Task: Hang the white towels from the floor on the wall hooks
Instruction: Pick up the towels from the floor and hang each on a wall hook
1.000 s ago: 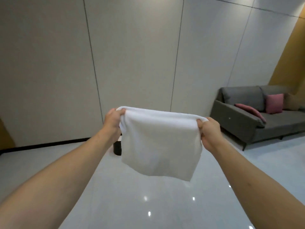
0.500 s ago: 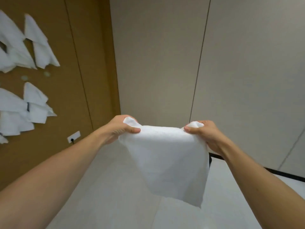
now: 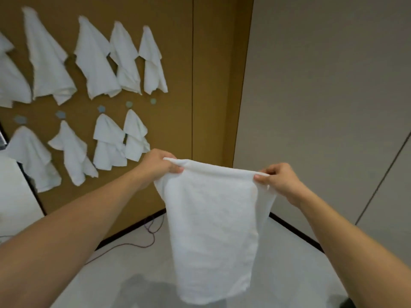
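Observation:
I hold a white towel [image 3: 213, 223] stretched out in front of me by its top edge. My left hand [image 3: 159, 163] pinches the left corner and my right hand [image 3: 279, 178] pinches the right corner, and the cloth hangs down freely above the floor. On the brown wall panel [image 3: 178, 63] to the left, several white towels [image 3: 93, 61] hang in two rows. Small blue-grey hooks [image 3: 153, 101] sit between the rows, and the rightmost one carries no towel.
A beige wall [image 3: 322, 85] meets the brown panel at a corner behind the towel. A thin cable [image 3: 142, 243] trails over the glossy white floor [image 3: 138, 274] near the black skirting. A white object's edge [image 3: 15, 196] shows at the far left.
My view has swung left, so the brown panel and its hanging towels now fill the left half. Both hands still hold the towel, which hangs longer and narrower.

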Demonstrator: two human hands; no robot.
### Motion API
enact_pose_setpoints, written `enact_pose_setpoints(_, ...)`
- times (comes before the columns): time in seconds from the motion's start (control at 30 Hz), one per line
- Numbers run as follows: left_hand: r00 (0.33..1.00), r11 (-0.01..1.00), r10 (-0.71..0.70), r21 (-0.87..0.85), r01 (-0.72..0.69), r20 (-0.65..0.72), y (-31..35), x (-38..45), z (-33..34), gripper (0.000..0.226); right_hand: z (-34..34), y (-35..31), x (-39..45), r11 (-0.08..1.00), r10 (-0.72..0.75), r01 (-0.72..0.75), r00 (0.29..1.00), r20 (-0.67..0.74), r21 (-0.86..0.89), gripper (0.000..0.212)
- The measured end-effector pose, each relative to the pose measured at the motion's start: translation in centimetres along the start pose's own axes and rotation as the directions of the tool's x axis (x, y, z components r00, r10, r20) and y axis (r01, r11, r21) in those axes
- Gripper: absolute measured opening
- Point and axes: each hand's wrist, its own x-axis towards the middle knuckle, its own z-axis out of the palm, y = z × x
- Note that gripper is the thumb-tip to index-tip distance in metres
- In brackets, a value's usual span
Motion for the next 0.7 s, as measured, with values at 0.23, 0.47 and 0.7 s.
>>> enact_pose_setpoints(0.23,0.996,0.92,0.081,0.384,-0.083,0.021,-4.9,14.2,-3.1,0.015,8.6,-3.1,17.3,0.832,-0.196,0.252,0.967,0.163,-0.494,0.018)
enact_pose_setpoints(0.47,1.0,0.981,-0.011,0.194,0.016,-0.026,-8.7,28.8,-7.4,0.009,15.3,-6.3,34.8,0.789,-0.196,0.297,0.951,0.238,-0.538,0.016)
enact_pose_setpoints(0.7,0.989,0.985,0.022,0.173,0.004,-0.146,-10.6,39.7,-11.1,0.025,21.6,-9.5,48.1,0.954,-0.158,0.221,0.945,0.285,-0.204,0.022)
